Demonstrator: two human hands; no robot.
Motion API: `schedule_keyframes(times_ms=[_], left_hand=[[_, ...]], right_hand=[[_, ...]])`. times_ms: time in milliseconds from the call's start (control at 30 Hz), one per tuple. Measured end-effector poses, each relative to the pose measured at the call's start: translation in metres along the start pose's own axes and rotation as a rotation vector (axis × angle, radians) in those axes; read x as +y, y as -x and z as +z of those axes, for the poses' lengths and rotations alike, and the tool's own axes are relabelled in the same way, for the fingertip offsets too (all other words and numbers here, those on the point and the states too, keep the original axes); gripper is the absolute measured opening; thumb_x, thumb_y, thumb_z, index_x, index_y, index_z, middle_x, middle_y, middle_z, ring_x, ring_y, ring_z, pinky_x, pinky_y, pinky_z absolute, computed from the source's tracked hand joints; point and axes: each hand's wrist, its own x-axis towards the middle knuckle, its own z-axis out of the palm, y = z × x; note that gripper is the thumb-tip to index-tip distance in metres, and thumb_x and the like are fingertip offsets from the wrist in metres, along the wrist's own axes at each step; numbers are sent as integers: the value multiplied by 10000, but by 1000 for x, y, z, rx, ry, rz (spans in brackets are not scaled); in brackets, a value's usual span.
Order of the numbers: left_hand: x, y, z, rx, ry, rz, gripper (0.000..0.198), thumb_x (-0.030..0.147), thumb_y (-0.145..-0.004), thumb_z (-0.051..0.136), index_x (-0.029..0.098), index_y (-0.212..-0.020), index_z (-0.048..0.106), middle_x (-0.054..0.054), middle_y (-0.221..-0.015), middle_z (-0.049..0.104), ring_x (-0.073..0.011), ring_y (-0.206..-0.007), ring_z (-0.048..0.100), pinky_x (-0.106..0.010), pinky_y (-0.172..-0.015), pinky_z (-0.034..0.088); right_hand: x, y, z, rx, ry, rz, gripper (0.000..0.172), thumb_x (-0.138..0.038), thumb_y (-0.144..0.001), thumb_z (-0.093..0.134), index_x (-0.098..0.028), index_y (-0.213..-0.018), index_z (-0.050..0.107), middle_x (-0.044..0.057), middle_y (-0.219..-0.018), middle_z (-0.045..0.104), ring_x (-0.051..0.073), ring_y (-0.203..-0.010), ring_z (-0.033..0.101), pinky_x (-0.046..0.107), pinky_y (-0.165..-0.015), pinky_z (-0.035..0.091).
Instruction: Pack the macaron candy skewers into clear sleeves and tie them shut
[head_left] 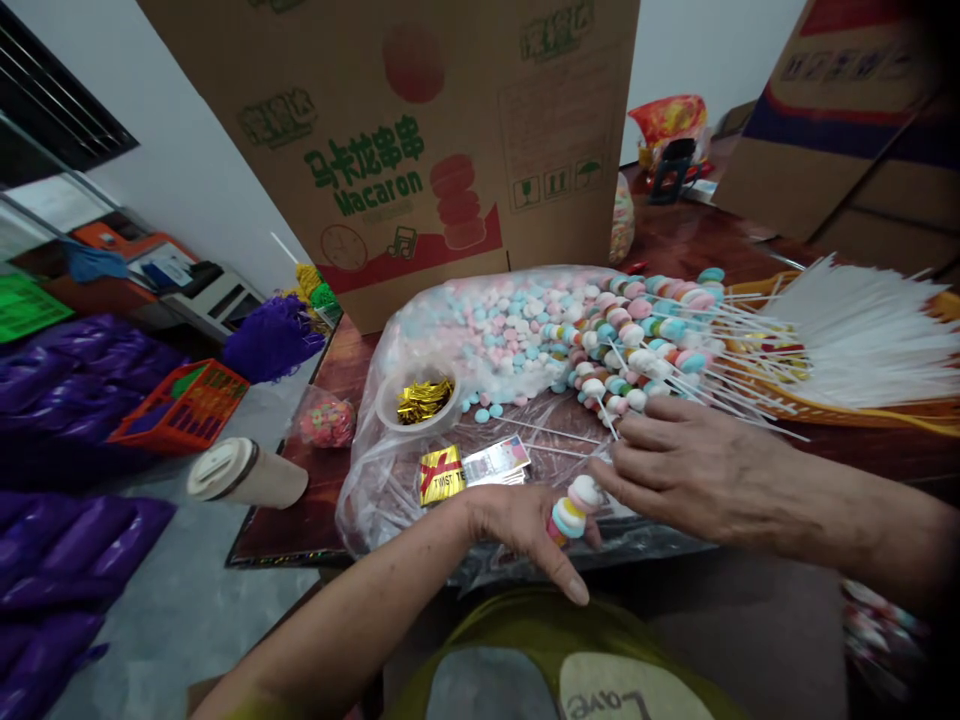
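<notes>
My left hand (529,525) is at the table's front edge, its fingers behind a short stack of candies (571,512) in white, yellow, blue and pink, thumb stretched out. Whether a stick runs through the stack is hidden. Beside its top white candy, my right hand (664,460) has its fingers bent together; what they pinch, if anything, is hidden. Just beyond it lies a pile of candy skewers (630,340) on white sticks. Loose pastel candies (510,330) lie in a clear plastic bag. Gold twist ties (426,400) fill a clear bowl (386,405).
A tall cardboard box (465,220) stands behind the candies. White sticks (862,335) lie over an orange basket (885,418) at the right. Gold and silver packets (442,475) lie near the bowl. A lidded cup (259,475) stands at the left edge.
</notes>
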Motion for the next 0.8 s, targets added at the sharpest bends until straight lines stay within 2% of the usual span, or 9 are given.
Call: schedule_keyframes(times_ms=[67,133,267,367,433,500,600,700,800], left_hand=[[-2,-4,2,-8,70,-9,690,455,-501,768,199,-1089,514,20,-758,562,-127,-575,552,-288,-561,484],[-4,-9,4,57,16,-10,735,462,-539,745,203,-1164,455,-29,-923,579,-146,-627,581,-308,-572,495],[-1,-13,0,241,-353,35,974,454,-489,773,177,-1307,323,-130,-1215,510,-286,-1020,544,-380,-833,444],[10,1,-13,342,-587,-65,1127,532,-477,748,167,-1375,173,-161,-1248,494,-326,-1101,494,-383,-872,402],[14,16,-21,410,-788,-118,1021,560,-498,721,180,-1333,273,-147,-1177,551,-338,-1064,514,-394,-860,387],[13,29,-26,440,-921,-192,716,540,-584,672,185,-1171,468,-112,-1015,627,-313,-957,564,-372,-805,397],[5,37,-27,354,-822,-232,333,439,-710,594,195,-936,574,-28,-822,635,-198,-766,582,-252,-655,403],[-2,36,-27,209,-629,-132,225,344,-706,619,194,-867,574,44,-714,571,-108,-648,515,-181,-562,357],[-4,32,-28,101,-551,-73,264,381,-652,672,178,-769,553,65,-624,495,-89,-592,461,-181,-542,343]], right_hand=[[-5,1,10,-72,-80,32,136,-163,-820,469,-198,-898,575,20,-674,594,167,-617,487,314,-568,269],[-12,5,27,-145,-212,103,174,-120,-783,481,-204,-905,571,-5,-633,589,141,-536,477,290,-506,229],[-25,14,61,-147,-408,274,214,-114,-782,446,-216,-910,584,-7,-672,627,125,-540,527,263,-481,228],[-24,19,68,-82,-490,378,210,-123,-817,403,-208,-828,595,1,-683,645,124,-576,555,241,-499,278],[-22,23,68,-11,-510,428,220,-148,-847,383,-205,-818,593,10,-698,649,126,-609,564,232,-527,314],[-20,26,66,47,-521,449,233,-185,-877,365,-205,-824,592,12,-689,641,125,-616,561,228,-544,332],[-21,27,64,89,-484,423,236,-191,-885,360,-209,-850,592,4,-656,621,118,-587,539,227,-540,331],[-20,27,56,107,-229,341,258,-103,-849,362,-202,-936,584,6,-644,602,133,-578,511,254,-552,317],[-17,25,42,181,63,215,304,-46,-813,377,-155,-1038,550,33,-698,613,168,-635,506,309,-616,320]])
